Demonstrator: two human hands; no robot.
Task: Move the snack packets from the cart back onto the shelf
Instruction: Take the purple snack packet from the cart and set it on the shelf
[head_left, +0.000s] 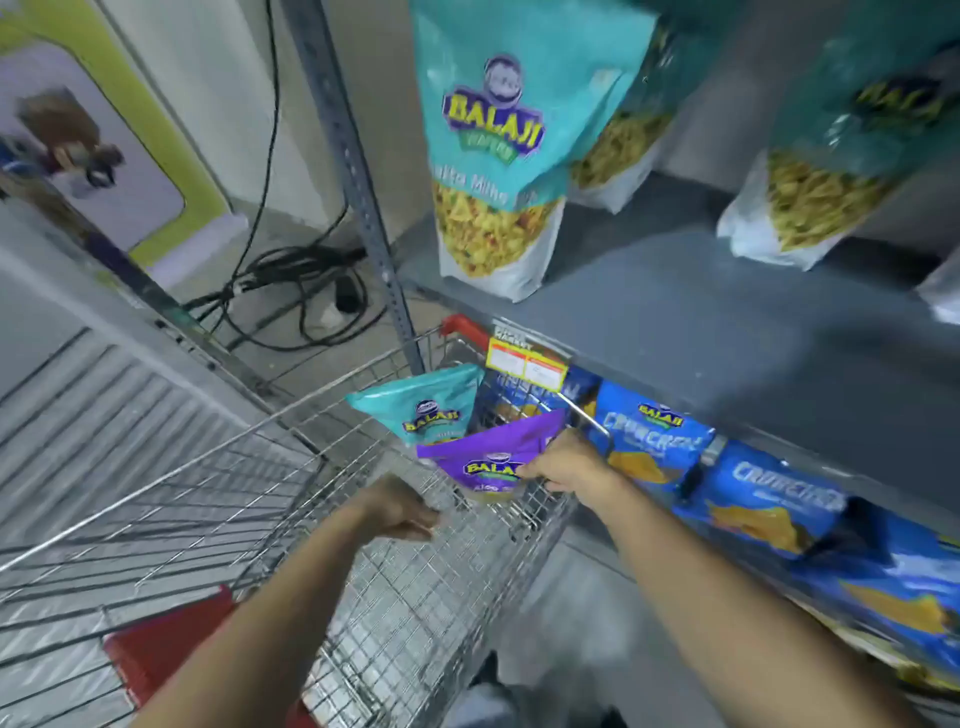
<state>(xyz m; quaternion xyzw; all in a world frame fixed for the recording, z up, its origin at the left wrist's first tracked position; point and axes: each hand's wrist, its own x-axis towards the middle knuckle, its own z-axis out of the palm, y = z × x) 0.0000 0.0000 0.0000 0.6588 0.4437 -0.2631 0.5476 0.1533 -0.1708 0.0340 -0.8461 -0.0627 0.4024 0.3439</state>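
Note:
A wire shopping cart (291, 483) stands below me against the grey shelf (701, 322). At the cart's far end, a purple Balaji packet (483, 457) leans upright with a teal Balaji packet (421, 405) behind it. My right hand (569, 465) grips the purple packet at its right edge. Reaching down inside the cart near the purple packet's lower left, my left hand (397, 506) has curled fingers and holds nothing that I can see. Three teal packets stand on the shelf: one at the front left (493, 156), two further back (623, 140) (826, 171).
Blue Crunchex chip bags (769, 504) fill the lower shelf at the right, beside the cart. A grey shelf upright (358, 176) rises just behind the cart. Black cables (291, 291) lie coiled on the floor at the back. A red cart part (166, 639) sits near me.

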